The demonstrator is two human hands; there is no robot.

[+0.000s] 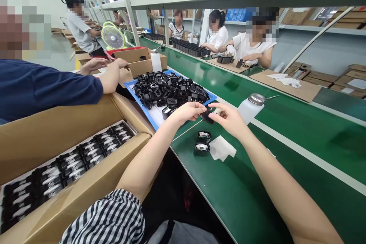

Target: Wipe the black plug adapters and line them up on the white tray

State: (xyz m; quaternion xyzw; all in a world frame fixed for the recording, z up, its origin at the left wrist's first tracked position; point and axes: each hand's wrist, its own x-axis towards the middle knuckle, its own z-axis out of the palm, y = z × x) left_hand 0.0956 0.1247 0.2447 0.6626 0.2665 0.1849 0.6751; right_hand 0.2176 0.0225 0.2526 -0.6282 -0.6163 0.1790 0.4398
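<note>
Two open black cases (201, 152) stand on the green bench (228, 198) beside white paper (222, 148). Beyond these, the left hand (189, 112) and right hand (230, 119) hold one black part (207, 117) above the bench, fingers pinched. A white bottle (249, 111) stands right; a blue tray (142, 107) carries piled parts (171, 88).

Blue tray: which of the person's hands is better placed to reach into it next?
Probably the left hand: it is nearer the blue tray; the right hand is nearer the white bottle.

Green bench (228, 198): blue tray (142, 103), white bottle (249, 112), paper scrap (223, 148) beside two black housings (202, 152).
</note>
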